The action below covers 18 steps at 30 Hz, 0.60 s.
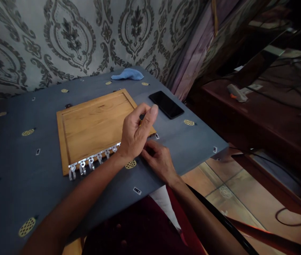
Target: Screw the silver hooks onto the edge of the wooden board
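A framed wooden panel (94, 122) lies flat on the cloth-covered table. Along its near edge runs a silver hook rail (95, 158) with several curved hooks, its right end hidden behind my left hand (137, 131). That hand is closed above the panel's near right part, thumb pointing up. A bit of something dark and yellow shows between its thumb and fingers, too little to name. Just below, my right hand (159, 158) is closed beside the panel's near right corner, thumb and fingertips pinched together. Whatever lies between them is hidden.
A black phone (166, 104) lies to the right of the panel, and a blue cloth (128, 74) sits at the back by the patterned wall. Beyond the right edge of the table (193, 141) are a dark red surface (226, 94), cables and a tiled floor.
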{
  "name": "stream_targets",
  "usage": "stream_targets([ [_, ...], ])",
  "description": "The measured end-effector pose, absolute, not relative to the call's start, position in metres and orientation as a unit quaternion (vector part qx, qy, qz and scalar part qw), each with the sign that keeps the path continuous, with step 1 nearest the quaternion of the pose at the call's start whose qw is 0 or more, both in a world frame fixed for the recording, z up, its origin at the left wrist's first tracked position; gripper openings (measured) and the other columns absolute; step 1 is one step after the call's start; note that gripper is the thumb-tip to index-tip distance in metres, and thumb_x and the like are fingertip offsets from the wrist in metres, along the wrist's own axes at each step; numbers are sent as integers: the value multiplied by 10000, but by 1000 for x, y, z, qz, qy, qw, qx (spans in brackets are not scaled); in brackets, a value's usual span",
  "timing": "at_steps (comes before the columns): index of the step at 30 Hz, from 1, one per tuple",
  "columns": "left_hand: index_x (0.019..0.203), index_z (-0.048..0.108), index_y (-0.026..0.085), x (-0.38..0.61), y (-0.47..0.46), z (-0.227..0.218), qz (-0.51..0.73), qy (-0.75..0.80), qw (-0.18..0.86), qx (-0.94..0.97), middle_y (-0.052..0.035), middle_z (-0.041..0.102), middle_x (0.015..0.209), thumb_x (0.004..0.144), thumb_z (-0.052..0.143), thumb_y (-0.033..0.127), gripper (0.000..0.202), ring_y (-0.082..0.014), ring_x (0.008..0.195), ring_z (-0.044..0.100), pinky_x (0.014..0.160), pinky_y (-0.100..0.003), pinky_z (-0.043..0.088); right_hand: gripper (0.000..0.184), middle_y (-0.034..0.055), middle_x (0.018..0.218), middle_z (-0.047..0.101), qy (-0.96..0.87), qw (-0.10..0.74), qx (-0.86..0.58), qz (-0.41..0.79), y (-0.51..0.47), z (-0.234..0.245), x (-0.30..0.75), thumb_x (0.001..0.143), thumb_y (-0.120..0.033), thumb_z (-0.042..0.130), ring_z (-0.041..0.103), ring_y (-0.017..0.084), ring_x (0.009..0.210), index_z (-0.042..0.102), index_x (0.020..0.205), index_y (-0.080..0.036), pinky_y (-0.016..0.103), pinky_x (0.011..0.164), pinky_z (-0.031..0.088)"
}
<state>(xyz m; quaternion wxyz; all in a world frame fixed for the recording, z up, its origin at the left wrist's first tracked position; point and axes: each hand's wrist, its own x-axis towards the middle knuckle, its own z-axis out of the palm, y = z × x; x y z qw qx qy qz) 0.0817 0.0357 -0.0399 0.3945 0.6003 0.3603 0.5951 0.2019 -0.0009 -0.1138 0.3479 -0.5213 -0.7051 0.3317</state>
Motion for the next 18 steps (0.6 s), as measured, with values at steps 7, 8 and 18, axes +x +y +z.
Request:
stream_targets([
  [7,639,461,205,77,53,-36,489,280,507,652,65,331,551,971,539,501,452,-67,465,289,442,-258,227,148,21,767,689,-706,338,-524,336,-1,-111,202,899,-321,587,584,162,665,674,839,-217,292,635,424],
  [8,650,468,208,75,54,-36,494,280,517,641,72,307,535,972,538,501,441,-66,447,263,430,-258,207,153,21,769,686,-705,339,-524,338,-1,-111,202,901,-325,584,586,162,672,675,840,-217,293,638,424],
  [18,698,451,213,66,56,-21,648,351,455,500,56,304,612,1024,481,445,400,-66,452,243,427,-243,231,178,18,742,650,-698,338,-522,355,-2,-110,203,907,-345,582,555,150,643,677,830,-214,296,614,415],
])
